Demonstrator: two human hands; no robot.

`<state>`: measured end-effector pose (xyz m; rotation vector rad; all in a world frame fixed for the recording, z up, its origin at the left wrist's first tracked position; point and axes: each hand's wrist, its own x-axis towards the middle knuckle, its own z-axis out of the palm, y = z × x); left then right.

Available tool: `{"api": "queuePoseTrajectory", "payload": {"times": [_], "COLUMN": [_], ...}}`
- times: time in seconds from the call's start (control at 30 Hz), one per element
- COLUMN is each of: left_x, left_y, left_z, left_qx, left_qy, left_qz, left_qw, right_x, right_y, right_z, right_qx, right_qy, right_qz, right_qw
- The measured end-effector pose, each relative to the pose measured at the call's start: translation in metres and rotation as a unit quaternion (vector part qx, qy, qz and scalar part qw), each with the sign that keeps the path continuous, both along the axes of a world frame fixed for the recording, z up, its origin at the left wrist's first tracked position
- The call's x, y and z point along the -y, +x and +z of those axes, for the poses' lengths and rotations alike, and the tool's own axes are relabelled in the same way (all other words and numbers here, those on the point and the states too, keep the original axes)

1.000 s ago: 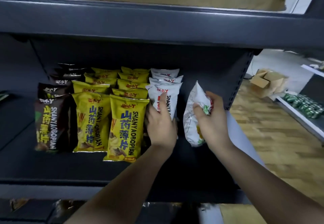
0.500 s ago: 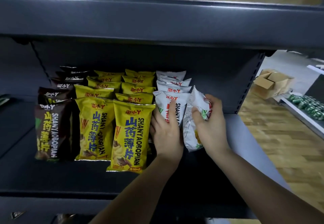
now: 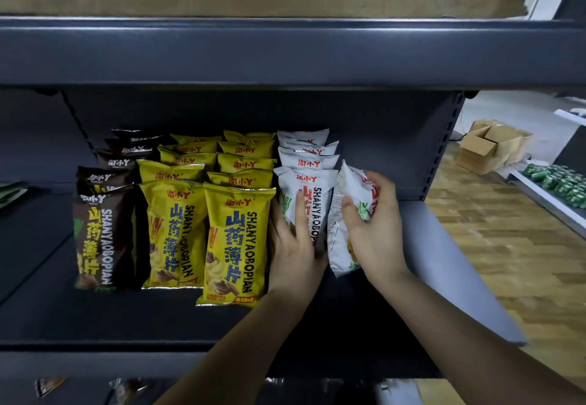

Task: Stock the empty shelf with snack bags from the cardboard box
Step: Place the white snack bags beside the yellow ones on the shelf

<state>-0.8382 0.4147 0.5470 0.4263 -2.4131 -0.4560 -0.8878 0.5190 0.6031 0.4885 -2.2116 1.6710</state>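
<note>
Left hand flat, fingers straight, pressing the front white bag of the white row. Right hand grips another white snack bag, upright, just beside that row on the shelf. I see brown and yellow rows to the left, cardboard box on the floor far right.

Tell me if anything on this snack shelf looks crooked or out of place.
One thing: the white bag gripped by the right hand sits turned and tilted beside the white row, not yet facing front. The left hand rests on the front white bag. The other rows look tidy.
</note>
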Motion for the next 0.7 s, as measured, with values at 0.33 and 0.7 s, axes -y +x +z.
{"api": "queuePoseTrajectory", "payload": {"times": [0.33, 0.7], "left_x": [-0.007, 0.006], "left_y": [0.045, 0.015], "left_z": [0.025, 0.079], "left_qx": [-0.155, -0.085], "left_qy": [0.15, 0.288], "left_qz": [-0.135, -0.113], "left_qw": [0.967, 0.947], "right_x": [0.003, 0.035], "right_y": [0.028, 0.039], "right_z": [0.005, -0.019], "right_qx": [-0.032, -0.104], "right_qy": [0.021, 0.167], "right_qz": [0.026, -0.013], "right_qw": [0.999, 0.98]}}
